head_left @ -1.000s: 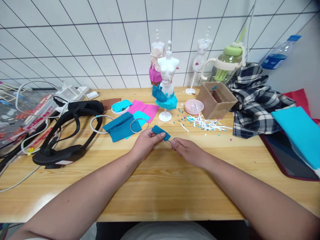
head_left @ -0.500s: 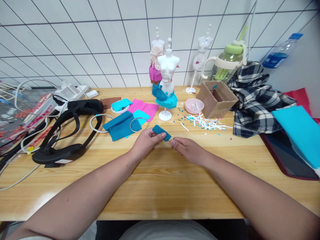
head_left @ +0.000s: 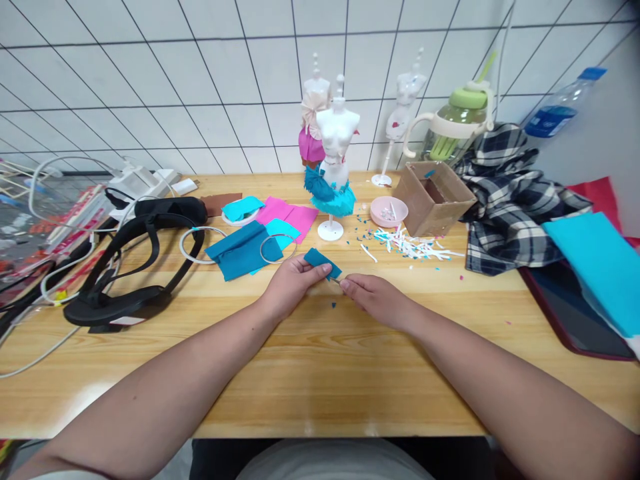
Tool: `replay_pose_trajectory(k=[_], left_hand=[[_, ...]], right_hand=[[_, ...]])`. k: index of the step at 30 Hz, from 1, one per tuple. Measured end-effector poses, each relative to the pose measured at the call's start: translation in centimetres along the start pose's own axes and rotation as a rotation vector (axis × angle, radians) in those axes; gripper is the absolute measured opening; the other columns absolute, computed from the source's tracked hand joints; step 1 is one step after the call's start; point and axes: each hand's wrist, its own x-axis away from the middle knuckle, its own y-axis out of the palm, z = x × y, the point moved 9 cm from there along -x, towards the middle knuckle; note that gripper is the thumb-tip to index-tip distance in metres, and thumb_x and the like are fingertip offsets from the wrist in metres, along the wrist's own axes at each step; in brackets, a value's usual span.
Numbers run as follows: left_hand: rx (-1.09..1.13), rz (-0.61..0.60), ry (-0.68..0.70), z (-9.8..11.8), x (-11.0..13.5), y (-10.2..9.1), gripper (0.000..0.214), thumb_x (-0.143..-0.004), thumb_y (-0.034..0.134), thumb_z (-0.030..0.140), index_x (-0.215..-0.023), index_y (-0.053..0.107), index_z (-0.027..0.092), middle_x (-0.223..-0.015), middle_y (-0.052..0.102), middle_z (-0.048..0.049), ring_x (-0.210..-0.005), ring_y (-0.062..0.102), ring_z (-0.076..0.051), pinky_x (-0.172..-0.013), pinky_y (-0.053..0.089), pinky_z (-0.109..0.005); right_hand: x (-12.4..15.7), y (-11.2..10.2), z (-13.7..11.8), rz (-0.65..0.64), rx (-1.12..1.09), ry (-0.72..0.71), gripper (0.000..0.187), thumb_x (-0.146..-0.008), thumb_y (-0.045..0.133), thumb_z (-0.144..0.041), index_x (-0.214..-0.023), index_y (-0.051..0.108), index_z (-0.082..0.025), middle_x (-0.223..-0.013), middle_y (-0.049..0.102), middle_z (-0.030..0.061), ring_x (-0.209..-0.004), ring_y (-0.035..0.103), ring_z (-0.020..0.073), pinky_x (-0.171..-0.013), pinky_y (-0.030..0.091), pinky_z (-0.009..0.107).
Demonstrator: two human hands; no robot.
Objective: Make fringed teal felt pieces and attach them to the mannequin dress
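Observation:
My left hand [head_left: 293, 283] pinches a small folded piece of dark teal crepe paper [head_left: 323, 262] between thumb and fingers. My right hand [head_left: 373, 297] is closed around what look like small scissors [head_left: 335, 280]; only a thin metal tip shows at the paper's lower right corner, the rest hidden by the fingers. On the table below the paper lies a tiny dark teal scrap [head_left: 334, 305]. Beyond the hands stands a white mini mannequin [head_left: 338, 130] wearing a turquoise ruffled paper skirt [head_left: 336, 201] and a darker teal ruffle at its hip.
Teal paper [head_left: 240, 252], pink paper [head_left: 290, 217] and a thin ring [head_left: 279, 261] lie left. Paper shreds [head_left: 413, 244], a pink bowl [head_left: 389, 223] and a cardboard box [head_left: 435, 207] are right. A black headset [head_left: 120, 307] sits far left, a checked cloth [head_left: 500, 227] far right.
A tiny teal scrap now lies on the table below the hands. The paper's lower corner looks slightly trimmed; both hands have hardly moved.

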Motion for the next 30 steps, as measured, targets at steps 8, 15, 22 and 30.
replay_pose_trajectory(k=[8, 15, 22, 30], left_hand=[[0.138, 0.125, -0.035, 0.3, 0.0, -0.8, 0.018, -0.064, 0.082, 0.029, -0.074, 0.072, 0.016, -0.079, 0.072, -0.0019, -0.074, 0.062, -0.011, -0.074, 0.048, -0.024], [0.102, 0.073, -0.038, 0.3, 0.0, -0.3, 0.018, -0.064, 0.082, 0.029, -0.071, 0.072, 0.016, -0.074, 0.070, -0.0021, -0.070, 0.060, -0.012, -0.070, 0.047, -0.024], [0.058, 0.029, -0.033, 0.0, -0.2, -0.2, 0.019, -0.067, 0.080, 0.030, -0.077, 0.072, 0.015, -0.081, 0.071, -0.0026, -0.077, 0.062, -0.012, -0.075, 0.047, -0.025], [0.075, 0.040, -0.038, 0.1, -0.2, -0.3, 0.019, -0.066, 0.080, 0.028, -0.075, 0.071, 0.015, -0.078, 0.070, -0.0011, -0.074, 0.061, -0.012, -0.075, 0.047, -0.026]], right_hand=[[0.6, 2.5, 0.5, -0.118, -0.232, 0.103, 0.035, -0.096, 0.027, -0.055, -0.086, 0.037, -0.024, -0.069, 0.069, -0.0026, -0.038, 0.051, 0.0096, -0.041, 0.039, 0.022], [0.4, 2.8, 0.0, -0.094, -0.225, 0.072, 0.031, -0.098, 0.026, -0.051, -0.092, 0.038, -0.023, -0.081, 0.074, 0.0004, -0.038, 0.054, 0.0078, -0.044, 0.043, 0.021], [0.2, 2.4, -0.3, -0.055, -0.195, 0.037, 0.028, -0.099, 0.026, -0.048, -0.096, 0.040, -0.023, -0.082, 0.073, 0.0000, -0.039, 0.056, 0.0081, -0.044, 0.043, 0.021], [0.1, 2.5, -0.1, -0.038, -0.196, 0.033, 0.025, -0.099, 0.029, -0.045, -0.097, 0.040, -0.024, -0.082, 0.073, -0.0007, -0.039, 0.056, 0.0074, -0.045, 0.043, 0.020]])
